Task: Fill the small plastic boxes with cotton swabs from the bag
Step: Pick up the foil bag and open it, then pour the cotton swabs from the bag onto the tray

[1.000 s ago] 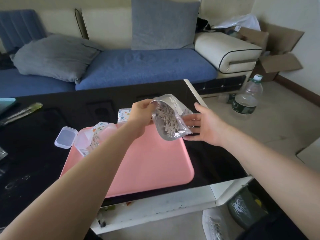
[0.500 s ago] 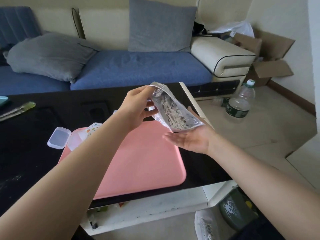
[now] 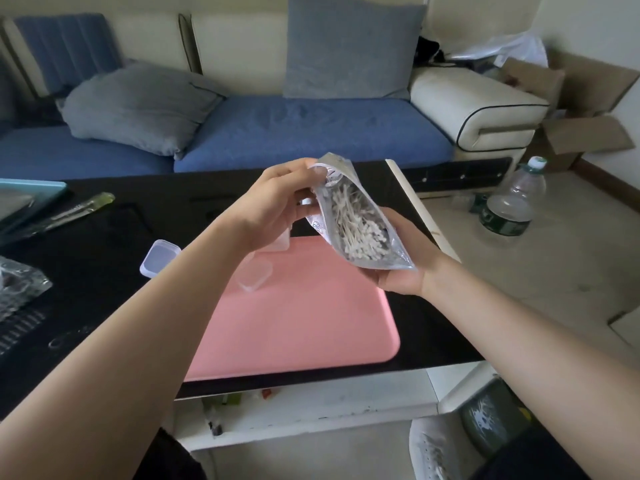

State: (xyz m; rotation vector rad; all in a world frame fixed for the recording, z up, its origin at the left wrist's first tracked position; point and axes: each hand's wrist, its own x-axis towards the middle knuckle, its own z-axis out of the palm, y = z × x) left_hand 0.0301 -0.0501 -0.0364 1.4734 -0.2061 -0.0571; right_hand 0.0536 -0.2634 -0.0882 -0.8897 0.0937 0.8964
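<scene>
The black tabletop filled the middle of the frame, with the pink tray lying at its centre. Above the tray I held the clear bag in the air. Its long axis slanted from the mouth at upper left down to the sealed bottom at lower right.

My left hand pinched the bag's upper edge between thumb and fingertips. My right hand lay palm up beneath the lower end, carrying it, with the fingers hidden behind the plastic.

One small plastic box stood on the tray, partly cut off by my left forearm. Another box sat left of the tray on the tabletop.

The cotton swabs lay along the bag, their tips bunched toward the bottom.
</scene>
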